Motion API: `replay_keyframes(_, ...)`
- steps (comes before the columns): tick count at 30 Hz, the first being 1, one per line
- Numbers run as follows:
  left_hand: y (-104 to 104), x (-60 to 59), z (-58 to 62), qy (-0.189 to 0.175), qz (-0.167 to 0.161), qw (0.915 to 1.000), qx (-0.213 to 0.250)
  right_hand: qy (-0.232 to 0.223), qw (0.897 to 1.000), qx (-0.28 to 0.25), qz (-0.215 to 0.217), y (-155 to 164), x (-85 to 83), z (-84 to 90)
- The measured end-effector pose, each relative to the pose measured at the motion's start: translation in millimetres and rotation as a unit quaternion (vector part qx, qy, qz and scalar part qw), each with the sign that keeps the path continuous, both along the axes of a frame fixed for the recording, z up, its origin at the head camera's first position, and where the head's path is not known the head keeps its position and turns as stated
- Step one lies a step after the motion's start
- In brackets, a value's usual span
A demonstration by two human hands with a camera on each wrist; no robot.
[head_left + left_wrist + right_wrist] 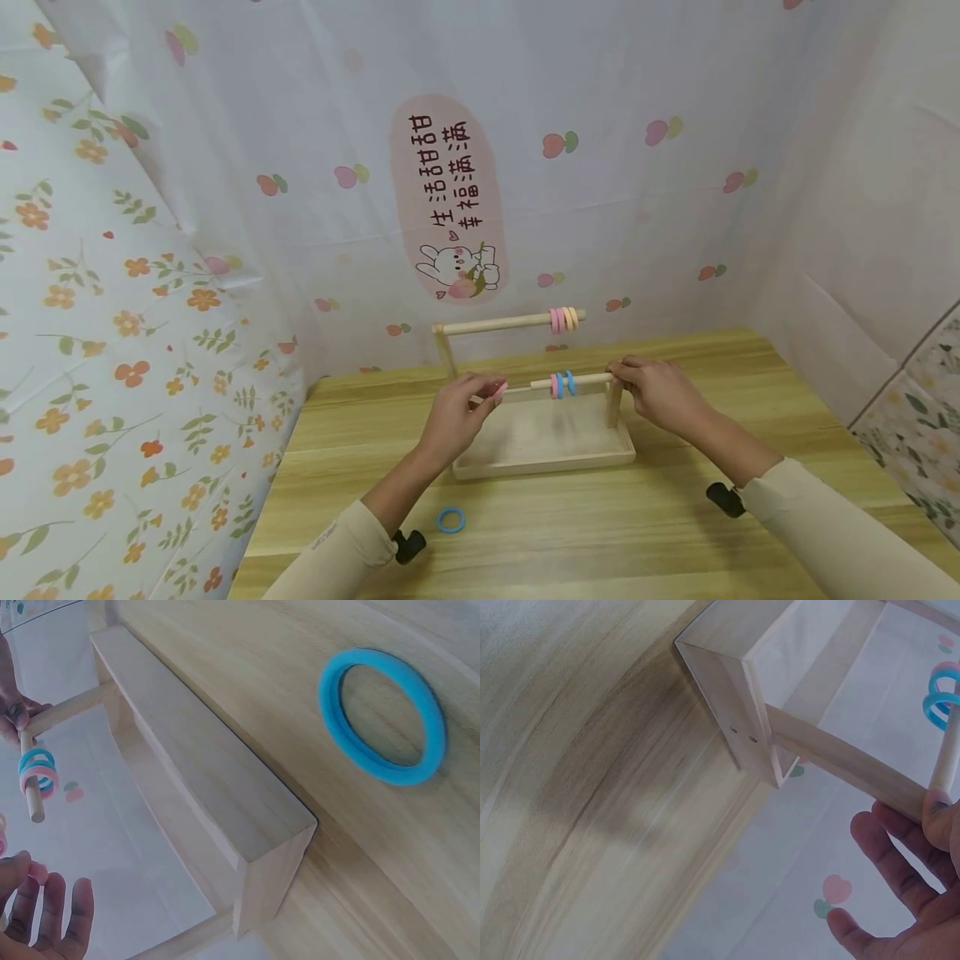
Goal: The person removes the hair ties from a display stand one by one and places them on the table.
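My left hand (456, 418) pinches a pink hair tie (39, 872) between thumb and fingertips, to the left of the free end of the front peg (536, 385). The fingers largely hide that tie. On this wooden peg hang a pink hair tie (554, 386) and two blue hair ties (571, 383). My right hand (663, 393) holds the top of the right post (614, 404), where the peg joins it; thumb and fingers show there in the right wrist view. The posts rise from a shallow wooden tray base (543, 467).
Behind and higher, a rear peg (495, 323) carries several pink and yellow hair ties (564, 319) near its right end. A loose blue hair tie (451, 521) lies on the wood-grain table (570, 542), in front of the base. A patterned cloth (615, 225) hangs behind the table.
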State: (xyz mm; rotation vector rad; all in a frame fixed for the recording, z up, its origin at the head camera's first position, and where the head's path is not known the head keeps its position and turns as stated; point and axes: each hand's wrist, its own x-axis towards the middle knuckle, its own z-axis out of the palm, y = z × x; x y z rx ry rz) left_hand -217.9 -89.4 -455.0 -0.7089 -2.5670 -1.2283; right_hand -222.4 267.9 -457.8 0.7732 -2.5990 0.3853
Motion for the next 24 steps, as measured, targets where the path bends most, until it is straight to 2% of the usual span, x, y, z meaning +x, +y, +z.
replay_keyframes(6, -5.0, 3.0, -0.5, 0.02, -0.002, 0.9997, -0.01, 0.005, 1.0, 0.0, -0.002, -0.5, 0.0, 0.7)
replay_keyframes(11, -8.3, 4.1, -1.8, 0.021, 0.008, 0.9997, -0.013, 0.01, 1.0, 0.001, -0.002, -1.2, 0.4, 0.7)
replay_keyframes(24, -10.7, 9.0, -2.5, 0.045, 0.01, 0.9987, 0.023, 0.017, 1.0, -0.001, 0.002, -0.3, 0.5, -0.8)
